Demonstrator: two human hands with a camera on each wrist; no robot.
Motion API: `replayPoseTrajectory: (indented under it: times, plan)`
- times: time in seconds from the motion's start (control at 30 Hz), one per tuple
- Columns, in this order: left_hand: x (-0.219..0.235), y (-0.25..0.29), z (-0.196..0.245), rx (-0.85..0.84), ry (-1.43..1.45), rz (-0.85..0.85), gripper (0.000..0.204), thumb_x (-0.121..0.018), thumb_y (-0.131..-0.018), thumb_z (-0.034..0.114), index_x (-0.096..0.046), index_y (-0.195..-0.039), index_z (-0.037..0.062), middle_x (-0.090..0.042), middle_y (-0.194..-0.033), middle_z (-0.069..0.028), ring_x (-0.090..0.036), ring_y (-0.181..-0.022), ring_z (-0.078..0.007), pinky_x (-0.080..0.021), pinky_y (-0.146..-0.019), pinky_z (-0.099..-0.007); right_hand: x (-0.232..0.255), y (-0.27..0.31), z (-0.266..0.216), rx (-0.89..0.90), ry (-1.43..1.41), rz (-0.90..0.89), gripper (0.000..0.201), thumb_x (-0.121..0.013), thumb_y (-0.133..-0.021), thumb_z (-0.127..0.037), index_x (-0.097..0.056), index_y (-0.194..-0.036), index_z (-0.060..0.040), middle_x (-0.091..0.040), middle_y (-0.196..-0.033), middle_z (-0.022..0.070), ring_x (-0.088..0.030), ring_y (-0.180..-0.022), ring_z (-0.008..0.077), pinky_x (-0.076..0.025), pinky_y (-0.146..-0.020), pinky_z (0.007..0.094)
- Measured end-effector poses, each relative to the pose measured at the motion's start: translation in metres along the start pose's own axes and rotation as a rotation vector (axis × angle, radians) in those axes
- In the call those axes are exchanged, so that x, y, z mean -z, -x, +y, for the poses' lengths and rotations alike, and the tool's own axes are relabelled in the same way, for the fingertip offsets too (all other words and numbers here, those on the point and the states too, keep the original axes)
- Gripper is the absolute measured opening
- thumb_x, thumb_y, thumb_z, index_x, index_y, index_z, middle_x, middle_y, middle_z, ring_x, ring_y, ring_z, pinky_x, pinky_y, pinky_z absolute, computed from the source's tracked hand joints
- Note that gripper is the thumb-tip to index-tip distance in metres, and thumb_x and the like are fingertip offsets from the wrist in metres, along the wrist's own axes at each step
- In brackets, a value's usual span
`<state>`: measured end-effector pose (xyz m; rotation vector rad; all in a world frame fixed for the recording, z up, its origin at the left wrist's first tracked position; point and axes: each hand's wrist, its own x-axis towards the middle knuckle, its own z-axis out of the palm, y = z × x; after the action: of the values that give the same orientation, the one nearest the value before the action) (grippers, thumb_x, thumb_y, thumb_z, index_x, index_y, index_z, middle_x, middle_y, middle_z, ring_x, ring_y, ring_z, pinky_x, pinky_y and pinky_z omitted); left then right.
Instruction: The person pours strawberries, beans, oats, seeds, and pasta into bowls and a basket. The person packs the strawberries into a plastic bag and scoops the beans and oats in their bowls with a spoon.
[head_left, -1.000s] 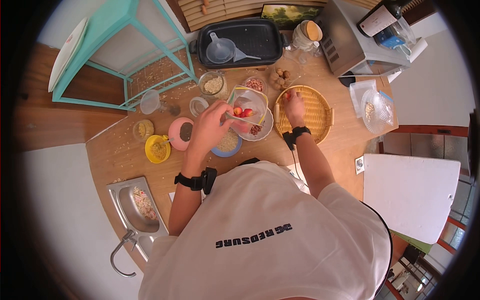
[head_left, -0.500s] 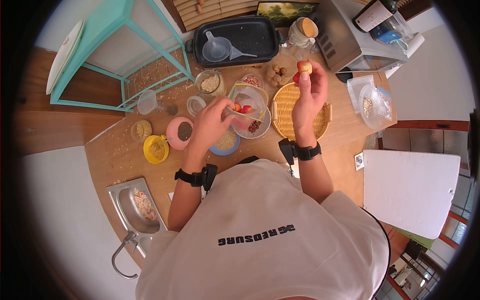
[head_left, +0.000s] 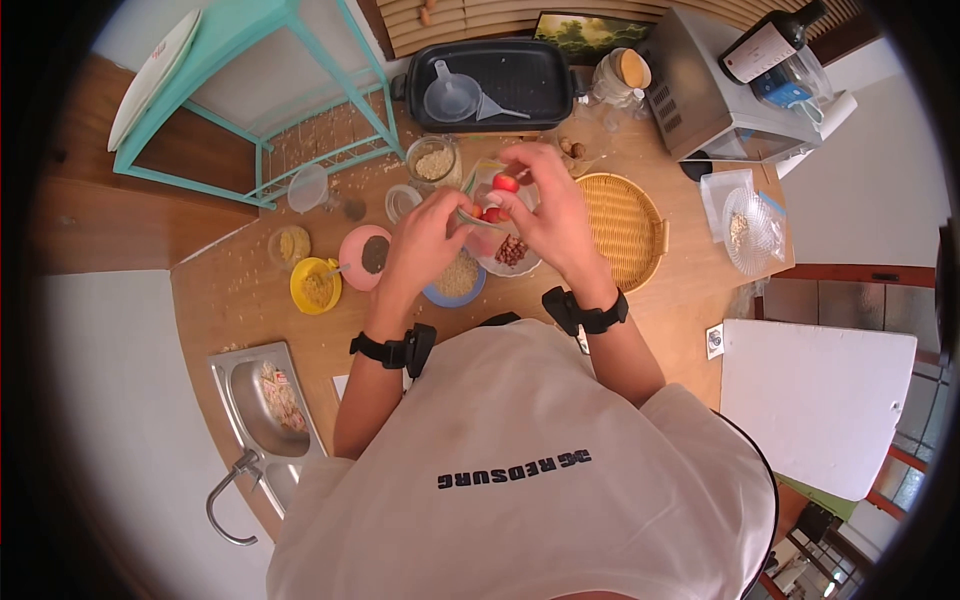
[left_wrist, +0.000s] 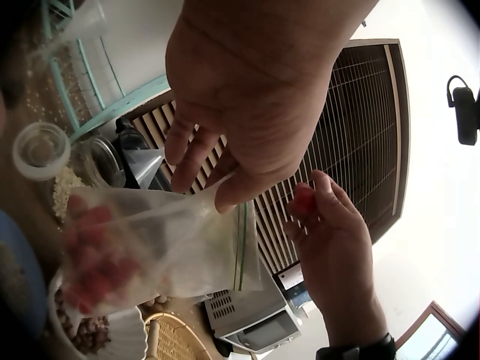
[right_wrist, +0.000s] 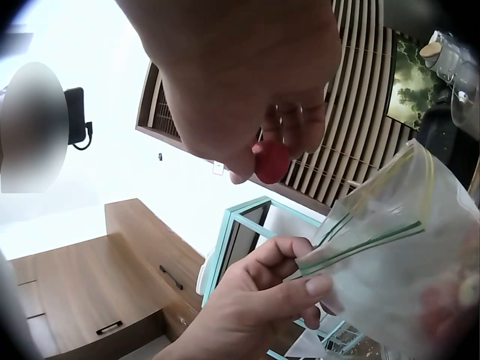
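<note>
A wooden counter [head_left: 695, 228] in a kitchen, where two hands work at a clear plastic bag [left_wrist: 169, 247] of red fruit [left_wrist: 94, 259].
The left hand [head_left: 425, 240] pinches one edge of the bag's open mouth between thumb and fingers, above a white bowl [left_wrist: 131, 334] of reddish nuts [head_left: 511, 250]; the right hand [head_left: 555, 215], fingers partly curled, pinches one round red fruit [right_wrist: 271, 162] near that mouth. With just one edge gripped, the thin plastic could sag and narrow the opening, so the fruit catches on the rim; if its smooth-looking skin slips, it could drop among the nuts. Tilting the bag too far could spill what it holds. The plastic is limp and cloudy, with green and yellow sealing strips [right_wrist: 367, 244]; the bowl's wall is fluted; beside it sits a rounded basket [head_left: 622, 232] of tan weave.
</note>
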<state>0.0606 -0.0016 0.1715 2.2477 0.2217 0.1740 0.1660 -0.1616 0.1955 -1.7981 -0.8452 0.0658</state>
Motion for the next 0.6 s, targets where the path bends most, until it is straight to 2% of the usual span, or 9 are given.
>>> replayPoseTrajectory:
  times: [0.07,0.2,0.27,0.3,0.37,0.4,0.47,0.5,0.6]
  plan:
    - [0.000,-0.002,0.002,-0.010,-0.003,0.001,0.025,-0.067,-0.076,0.003,-0.056,-0.099,0.0052,-0.059,-0.090,-0.0090,-0.059,-0.076,-0.0227,-0.047,-0.068,-0.0329,0.001,-0.004,0.003,0.230,0.265,-0.019,0.054,-0.076,-0.074,-0.024,-0.055,-0.121,-0.0074,-0.058,-0.109,0.0110,-0.056,-0.102,0.0270,-0.048,-0.085,0.0406]
    - [0.001,-0.001,0.005,-0.006,0.005,0.047,0.024,-0.068,-0.077,0.004,-0.056,-0.098,0.0044,-0.060,-0.090,-0.0080,-0.059,-0.076,-0.0220,-0.047,-0.068,-0.0324,0.005,0.006,0.009,0.200,0.446,0.085,0.058,-0.079,-0.071,-0.029,-0.055,-0.119,-0.0059,-0.057,-0.114,0.0118,-0.051,-0.112,0.0298,-0.046,-0.089,0.0422]
    - [-0.002,-0.001,0.004,0.000,0.016,0.072,0.024,-0.068,-0.077,0.004,-0.056,-0.098,0.0043,-0.060,-0.090,-0.0073,-0.059,-0.076,-0.0215,-0.047,-0.068,-0.0321,0.005,0.018,0.020,-0.095,0.377,-0.062,0.059,-0.079,-0.069,-0.032,-0.056,-0.117,-0.0075,-0.060,-0.110,0.0121,-0.056,-0.106,0.0319,-0.047,-0.084,0.0426]
    - [-0.004,-0.003,0.002,-0.009,0.044,0.076,0.025,-0.069,-0.076,0.003,-0.056,-0.097,0.0045,-0.060,-0.092,-0.0068,-0.059,-0.076,-0.0207,-0.047,-0.067,-0.0315,0.006,0.021,0.026,-0.102,0.382,-0.058,0.059,-0.079,-0.069,-0.032,-0.056,-0.117,-0.0075,-0.060,-0.110,0.0121,-0.056,-0.106,0.0319,-0.047,-0.084,0.0426]
    - [-0.007,-0.006,0.003,-0.024,0.073,0.074,0.025,-0.070,-0.076,0.003,-0.056,-0.097,0.0047,-0.060,-0.094,-0.0063,-0.059,-0.076,-0.0200,-0.047,-0.067,-0.0310,0.008,0.024,0.035,-0.225,0.295,-0.254,0.047,-0.076,-0.074,-0.026,-0.058,-0.114,-0.0093,-0.065,-0.101,0.0124,-0.062,-0.093,0.0333,-0.049,-0.076,0.0427]
    - [-0.008,-0.007,0.005,-0.062,0.075,0.071,0.031,-0.070,-0.075,0.002,-0.057,-0.103,0.0065,-0.061,-0.099,-0.0057,-0.058,-0.076,-0.0183,-0.046,-0.066,-0.0295,0.010,0.023,0.036,-0.230,0.297,-0.250,0.047,-0.076,-0.074,-0.026,-0.058,-0.114,-0.0093,-0.065,-0.101,0.0124,-0.062,-0.093,0.0333,-0.049,-0.076,0.0427]
    - [-0.008,-0.009,0.013,-0.102,0.078,0.065,0.038,-0.070,-0.075,0.001,-0.057,-0.110,0.0082,-0.061,-0.104,-0.0050,-0.058,-0.076,-0.0167,-0.046,-0.065,-0.0281,0.015,0.021,0.038,-0.345,0.173,-0.277,0.041,-0.063,-0.078,-0.004,-0.055,-0.118,-0.0058,-0.063,-0.105,0.0144,-0.063,-0.083,0.0227,-0.049,-0.070,0.0319]
    - [-0.007,-0.009,0.019,-0.060,0.181,0.061,0.047,-0.070,-0.076,0.001,-0.054,-0.119,0.0103,-0.060,-0.108,-0.0046,-0.057,-0.076,-0.0150,-0.045,-0.064,-0.0267,0.022,0.020,0.042,-0.346,0.175,-0.274,0.041,-0.063,-0.078,-0.004,-0.055,-0.118,-0.0058,-0.063,-0.105,0.0144,-0.063,-0.083,0.0227,-0.049,-0.070,0.0319]
    - [-0.005,-0.011,0.014,-0.029,0.246,0.063,0.062,-0.069,-0.078,0.001,-0.046,-0.134,0.0136,-0.060,-0.115,-0.0038,-0.056,-0.077,-0.0124,-0.045,-0.064,-0.0245,0.062,0.015,0.054,-0.384,-0.135,0.212,0.036,-0.051,-0.078,0.002,-0.056,-0.113,-0.0033,-0.063,-0.101,0.0089,-0.062,-0.082,0.0140,-0.049,-0.065,0.0266]
